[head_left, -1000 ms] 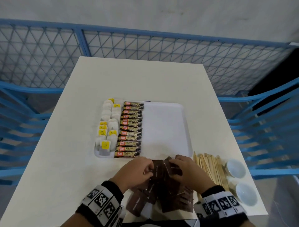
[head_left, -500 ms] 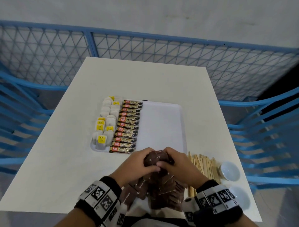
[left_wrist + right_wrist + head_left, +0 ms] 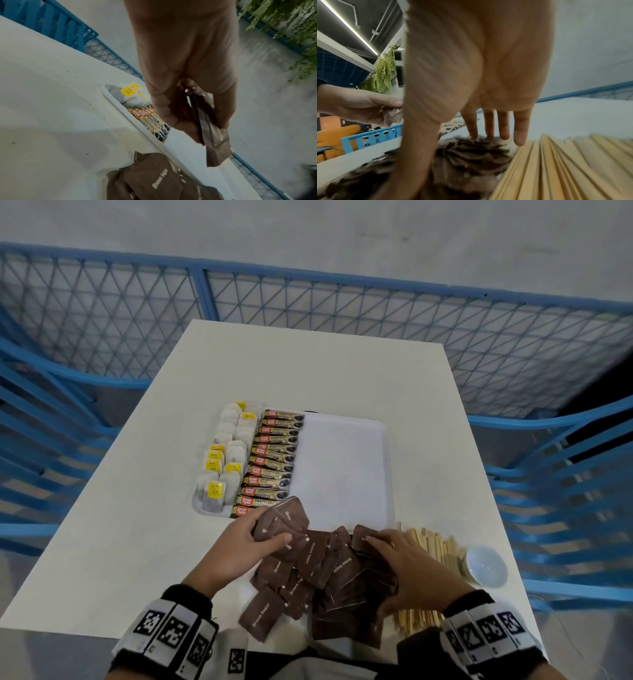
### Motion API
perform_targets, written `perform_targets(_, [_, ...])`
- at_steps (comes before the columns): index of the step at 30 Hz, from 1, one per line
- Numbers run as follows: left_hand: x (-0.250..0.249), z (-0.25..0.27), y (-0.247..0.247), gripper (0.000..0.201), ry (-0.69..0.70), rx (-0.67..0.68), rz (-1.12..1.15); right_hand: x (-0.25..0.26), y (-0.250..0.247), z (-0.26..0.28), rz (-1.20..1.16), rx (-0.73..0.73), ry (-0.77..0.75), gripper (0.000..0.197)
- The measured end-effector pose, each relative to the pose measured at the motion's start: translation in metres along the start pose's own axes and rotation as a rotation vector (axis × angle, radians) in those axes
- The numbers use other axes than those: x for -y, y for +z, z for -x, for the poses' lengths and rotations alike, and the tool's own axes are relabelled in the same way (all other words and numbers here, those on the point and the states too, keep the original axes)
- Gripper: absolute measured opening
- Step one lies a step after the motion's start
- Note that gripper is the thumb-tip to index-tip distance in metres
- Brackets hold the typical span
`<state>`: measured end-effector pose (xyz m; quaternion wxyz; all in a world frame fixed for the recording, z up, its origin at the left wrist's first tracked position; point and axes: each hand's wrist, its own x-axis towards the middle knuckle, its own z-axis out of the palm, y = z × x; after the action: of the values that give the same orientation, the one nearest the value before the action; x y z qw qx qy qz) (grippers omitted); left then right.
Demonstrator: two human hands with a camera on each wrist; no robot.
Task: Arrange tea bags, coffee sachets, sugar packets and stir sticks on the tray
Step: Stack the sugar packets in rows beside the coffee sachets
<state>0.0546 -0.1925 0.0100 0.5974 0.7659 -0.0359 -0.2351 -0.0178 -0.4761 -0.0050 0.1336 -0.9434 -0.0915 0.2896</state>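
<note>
Left hand (image 3: 239, 546) lifting a few brown sugar packets (image 3: 279, 523) while the right hand (image 3: 407, 568) is resting on the pile.

The left hand's fingers (image 3: 175, 119) are curling round a small stack of sugar packets, holding it just above the near edge of the white tray (image 3: 342, 470); the right hand's fingers (image 3: 503, 127) are lying straight and spread, their tips touching the loose pile of sugar packets (image 3: 329, 577) sitting at the near edge of the tabletop (image 3: 308, 371). Tea bags (image 3: 226, 460) are lining the tray's left edge, with coffee sachets (image 3: 274, 460) in a row just beside them (the tray's right half is lying bare). Wooden stir sticks (image 3: 431, 546) are lying just right of the pile, near the tabletop's near right corner, and a small white bowl (image 3: 484, 565) is sitting beside them.
</note>
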Motion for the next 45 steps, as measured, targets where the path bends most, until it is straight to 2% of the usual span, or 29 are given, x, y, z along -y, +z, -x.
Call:
perform_targets(5, [0.001, 0.004, 0.003, 0.028, -0.068, 0.019, -0.002, -0.001, 0.0, -0.004, -0.009, -0.072, -0.021, 0.094])
perform_targets(11, [-0.001, 0.004, 0.007, 0.032, -0.137, 0.029, 0.055, -0.006, -0.011, -0.007, -0.079, -0.076, -0.096, 0.067])
perform_targets(16, [-0.005, 0.004, 0.011, 0.029, -0.186, 0.059, 0.091, -0.004, -0.018, -0.007, -0.133, -0.083, -0.127, 0.054])
perform_targets(20, [-0.006, 0.004, 0.014, 0.029, -0.19, 0.055, 0.098, -0.005, -0.02, -0.01, -0.141, -0.09, -0.142, 0.052])
perform_targets(25, [-0.007, 0.004, 0.017, 0.016, -0.226, 0.049, 0.068, -0.002, -0.012, -0.013, -0.062, -0.146, -0.156, 0.045])
perform_targets(26, [-0.01, 0.005, 0.018, 0.018, -0.23, 0.058, 0.06, 0.0, -0.009, -0.012, -0.039, -0.148, -0.154, 0.046])
perform_targets(28, [-0.013, 0.006, 0.018, 0.036, -0.25, 0.087, 0.045, 0.003, -0.004, -0.01, 0.008, -0.142, -0.146, 0.053])
perform_targets(31, [-0.012, 0.005, 0.018, 0.026, -0.239, 0.085, 0.035, 0.006, 0.002, -0.008, 0.046, -0.131, -0.138, 0.064])
perform_targets(35, [-0.017, 0.006, 0.016, 0.034, -0.218, 0.089, 0.015, 0.006, 0.002, -0.012, 0.069, -0.091, -0.117, 0.073])
perform_targets(39, [-0.018, 0.006, 0.016, 0.042, -0.199, 0.121, 0.003, 0.004, -0.002, -0.015, 0.076, -0.091, -0.123, 0.061])
perform_targets(43, [-0.018, 0.003, 0.018, 0.038, -0.177, 0.125, -0.005, 0.006, -0.007, -0.019, 0.072, -0.15, -0.123, 0.036])
perform_targets(45, [-0.02, 0.002, 0.02, 0.039, -0.164, 0.125, -0.02, 0.005, -0.01, -0.02, 0.03, -0.174, -0.104, 0.031])
